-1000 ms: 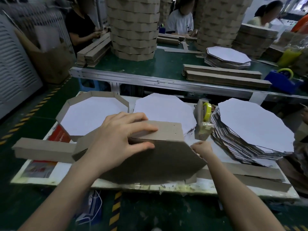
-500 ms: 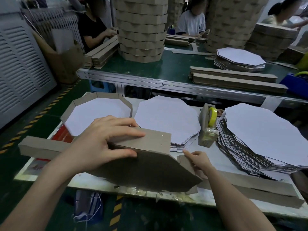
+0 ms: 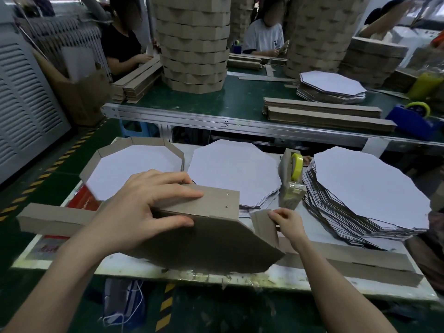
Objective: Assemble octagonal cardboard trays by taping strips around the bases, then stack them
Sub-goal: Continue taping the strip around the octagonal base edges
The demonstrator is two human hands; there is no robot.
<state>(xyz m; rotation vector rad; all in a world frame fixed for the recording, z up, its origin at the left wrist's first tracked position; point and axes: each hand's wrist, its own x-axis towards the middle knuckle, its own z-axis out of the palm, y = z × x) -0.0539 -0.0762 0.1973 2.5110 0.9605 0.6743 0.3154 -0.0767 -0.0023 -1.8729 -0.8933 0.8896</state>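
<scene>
1. Gripping the brown octagonal cardboard base (image 3: 211, 243) along its upper edge, the left hand (image 3: 144, 207) is spreading its fingers over the grey-brown cardboard strip (image 3: 216, 200) and pressing its thumb on the base's underside. The base is standing tilted on the white desk (image 3: 336, 282), near the front edge.
2. The right hand (image 3: 286, 219) is pinching the strip's free folded end, just beside the base's right corner.
3. The cardboard is looking light and fairly stiff, though likely to crease at the scored folds. Holding it where the strip meets an edge, not mid-panel, is probably the safest grip.
4. A yellow tape dispenser (image 3: 292, 181) is standing just behind the right hand, and a finished octagonal tray (image 3: 146, 141) is lying at the rear left.
</scene>
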